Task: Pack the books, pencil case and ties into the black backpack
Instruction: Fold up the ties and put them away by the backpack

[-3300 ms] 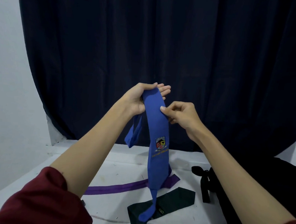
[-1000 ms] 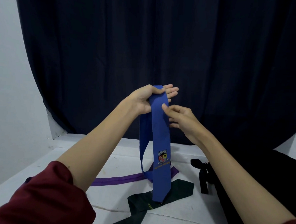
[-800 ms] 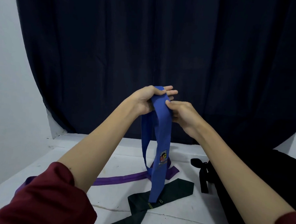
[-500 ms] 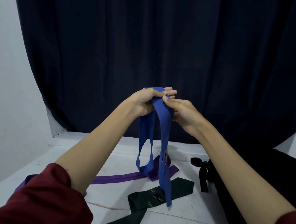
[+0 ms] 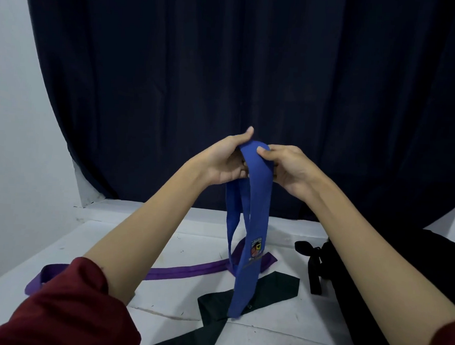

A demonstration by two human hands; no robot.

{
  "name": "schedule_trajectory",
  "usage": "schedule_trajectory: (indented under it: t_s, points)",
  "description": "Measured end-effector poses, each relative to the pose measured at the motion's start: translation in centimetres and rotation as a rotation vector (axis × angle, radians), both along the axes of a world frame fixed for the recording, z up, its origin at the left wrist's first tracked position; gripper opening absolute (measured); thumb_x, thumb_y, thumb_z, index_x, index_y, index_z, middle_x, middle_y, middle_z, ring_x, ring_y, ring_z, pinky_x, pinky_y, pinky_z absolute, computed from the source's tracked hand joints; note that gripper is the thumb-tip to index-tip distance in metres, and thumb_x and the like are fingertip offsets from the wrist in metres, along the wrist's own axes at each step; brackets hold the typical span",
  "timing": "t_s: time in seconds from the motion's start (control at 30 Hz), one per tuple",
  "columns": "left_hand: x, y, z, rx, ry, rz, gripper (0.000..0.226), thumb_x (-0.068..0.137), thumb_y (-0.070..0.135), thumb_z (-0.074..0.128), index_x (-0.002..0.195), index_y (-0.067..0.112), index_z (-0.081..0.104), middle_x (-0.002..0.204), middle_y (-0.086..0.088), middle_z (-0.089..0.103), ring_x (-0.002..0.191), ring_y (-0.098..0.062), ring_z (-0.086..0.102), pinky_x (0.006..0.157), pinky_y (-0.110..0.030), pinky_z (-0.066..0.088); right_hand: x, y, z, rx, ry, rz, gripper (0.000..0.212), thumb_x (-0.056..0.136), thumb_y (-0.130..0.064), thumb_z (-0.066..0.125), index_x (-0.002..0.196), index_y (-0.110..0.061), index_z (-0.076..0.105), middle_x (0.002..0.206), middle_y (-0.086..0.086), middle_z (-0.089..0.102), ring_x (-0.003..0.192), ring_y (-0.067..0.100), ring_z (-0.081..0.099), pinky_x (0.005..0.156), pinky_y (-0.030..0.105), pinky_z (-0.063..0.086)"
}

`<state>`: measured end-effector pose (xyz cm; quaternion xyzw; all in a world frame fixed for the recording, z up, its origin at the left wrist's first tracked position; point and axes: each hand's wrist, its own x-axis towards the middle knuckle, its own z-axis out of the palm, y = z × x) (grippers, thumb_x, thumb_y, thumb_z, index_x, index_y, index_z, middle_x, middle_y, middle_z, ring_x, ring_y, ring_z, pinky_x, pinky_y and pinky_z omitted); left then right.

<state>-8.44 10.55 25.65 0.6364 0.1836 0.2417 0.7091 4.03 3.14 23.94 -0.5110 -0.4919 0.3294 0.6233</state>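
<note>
Overhead, left hand, right hand gripping folded blue tie, tip above table.

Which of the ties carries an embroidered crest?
The blue tie, held up by both hands. Its crest sits low on the hanging blade; the purple tie and dark green tie on the table show none.

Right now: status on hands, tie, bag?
Left hand and right hand both grip blue tie, folded, hanging. Purple tie, green tie on table. Black backpack right, unobstructed.
</note>
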Motion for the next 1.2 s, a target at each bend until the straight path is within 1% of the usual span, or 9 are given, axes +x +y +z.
schedule_trajectory:
  t_s: [0.13, 0.23, 0.3, 0.47, 0.67, 0.8, 0.93, 1.03, 1.2]
  points:
    - [-1.1, 0.1, -2.0, 0.32, 0.069, 0.299, 0.057, 0.096, 0.053, 0.039, 0.083, 0.005, 0.067, 0.073, -0.009, 0.072, 0.07, -0.018, 0.07, 0.064, -0.028, 0.056, 0.5, -0.4, 0.5, -0.019, -0.051, 0.035, 0.015, 0.093, -0.014, 0.055, 0.089, -0.007, 0.067, 0.084, 0.005, 0.069, 0.076, 0.016, 0.065, 0.071, 0.026, 0.05]
    - [-1.2, 0.5, -4.6, 0.627, -0.192, 0.676, 0.025, 0.092, 0.032, 0.06, 0.077, 0.012, 0.061, 0.065, 0.001, 0.06, 0.06, -0.007, 0.056, 0.055, -0.022, 0.049, 0.8, -0.6, 1.0, -0.01, -0.052, 0.098, 0.019, 0.092, -0.012, 0.052, 0.095, -0.001, 0.067, 0.09, 0.013, 0.072, 0.078, 0.024, 0.07, 0.075, 0.029, 0.055]
    - [-1.0, 0.2, -5.5, 0.635, -0.236, 0.618, 0.013, 0.088, 0.016, 0.065, 0.098, 0.017, 0.056, 0.087, 0.002, 0.057, 0.077, -0.007, 0.055, 0.066, -0.018, 0.049, 0.8, -0.5, 1.2, -0.029, -0.055, 0.101, 0.016, 0.091, -0.012, 0.053, 0.087, -0.005, 0.067, 0.084, 0.012, 0.073, 0.077, 0.023, 0.071, 0.08, 0.031, 0.055]
    - [0.7, 0.0, -5.5, 0.332, -0.205, 0.28, 0.049, 0.066, 0.012, 0.059, 0.114, 0.019, 0.056, 0.115, -0.009, 0.063, 0.111, -0.028, 0.059, 0.094, -0.04, 0.048, 1.0, 0.1, 1.2, -0.072, -0.091, 0.076, 0.011, 0.089, -0.015, 0.054, 0.081, -0.013, 0.061, 0.075, 0.001, 0.063, 0.069, 0.013, 0.06, 0.072, 0.029, 0.048]
    - [1.7, 0.0, -5.9, 0.571, -0.034, 0.25, 0.014, 0.09, 0.0, 0.053, 0.094, 0.01, 0.062, 0.084, -0.001, 0.066, 0.075, -0.005, 0.063, 0.072, -0.02, 0.05, 1.9, -0.8, 1.6, -0.104, -0.047, 0.116, 0.017, 0.089, -0.015, 0.049, 0.076, -0.01, 0.059, 0.066, 0.001, 0.063, 0.056, 0.011, 0.06, 0.061, 0.027, 0.052]
    - [2.4, -0.1, -6.4, 0.658, -0.033, 0.286, 0.02, 0.098, -0.002, 0.037, 0.1, 0.008, 0.055, 0.076, 0.007, 0.06, 0.062, 0.007, 0.06, 0.062, -0.01, 0.045, 2.1, -0.8, 1.6, -0.111, 0.007, 0.106, 0.018, 0.089, -0.014, 0.047, 0.074, -0.009, 0.056, 0.061, 0.002, 0.062, 0.052, 0.013, 0.059, 0.053, 0.027, 0.053]
    - [2.8, -0.1, -7.5, 0.631, -0.054, 0.308, 0.021, 0.101, 0.011, 0.04, 0.118, 0.011, 0.053, 0.103, -0.003, 0.064, 0.091, -0.01, 0.062, 0.081, -0.025, 0.05, 2.3, -0.5, 1.5, -0.103, -0.006, 0.082, 0.017, 0.089, -0.015, 0.048, 0.074, -0.009, 0.056, 0.065, 0.003, 0.062, 0.056, 0.016, 0.059, 0.06, 0.029, 0.053]
    - [2.7, 0.1, -7.9, 0.507, -0.099, 0.312, 0.017, 0.101, 0.017, 0.044, 0.11, 0.011, 0.057, 0.101, -0.014, 0.062, 0.089, -0.022, 0.06, 0.083, -0.04, 0.052, 2.3, -0.2, 1.5, -0.087, -0.013, 0.073, 0.018, 0.088, -0.017, 0.048, 0.076, -0.009, 0.057, 0.068, 0.004, 0.063, 0.059, 0.018, 0.061, 0.068, 0.031, 0.053]
    - [2.2, 0.4, -8.0, 0.382, -0.156, 0.262, 0.019, 0.097, 0.017, 0.053, 0.115, 0.012, 0.054, 0.091, -0.007, 0.067, 0.078, -0.016, 0.067, 0.076, -0.036, 0.058, 2.0, -0.1, 1.9, -0.078, -0.054, 0.02, 0.018, 0.088, -0.016, 0.051, 0.071, -0.013, 0.055, 0.063, -0.001, 0.057, 0.053, 0.011, 0.056, 0.066, 0.029, 0.048]
